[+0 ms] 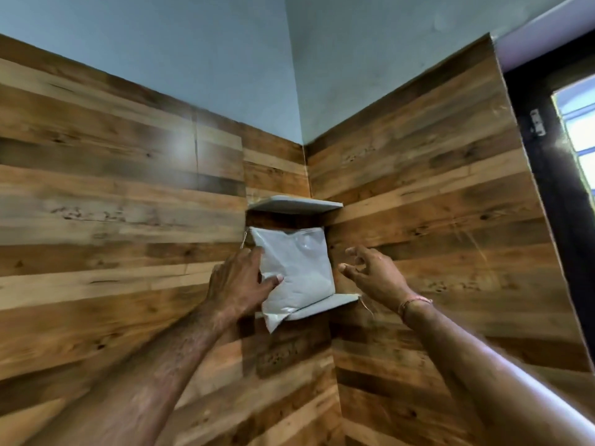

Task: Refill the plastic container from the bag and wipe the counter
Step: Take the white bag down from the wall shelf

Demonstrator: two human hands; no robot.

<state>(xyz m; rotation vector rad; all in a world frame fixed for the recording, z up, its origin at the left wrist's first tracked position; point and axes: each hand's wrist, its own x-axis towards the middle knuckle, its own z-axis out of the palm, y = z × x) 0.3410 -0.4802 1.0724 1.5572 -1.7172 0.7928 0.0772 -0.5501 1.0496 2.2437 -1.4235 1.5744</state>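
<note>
Two bare forearms reach up toward the lower corner shelf [325,305], the right wrist bearing a thin thread band [413,304]. Left hand [236,278]: grips the left edge of the white plastic bag [296,272], thumb pressed on its front; right hand [373,272]: released, fingers spread and loosely bent, just above the shelf's right end, apart from the bag, holding nothing. Bag: upright on the lower corner shelf, bottom corner hanging over its front edge; upper corner shelf [296,204] directly above it; wood-plank walls [112,204] meeting behind it; dark window frame [547,188] well to its right.
</note>
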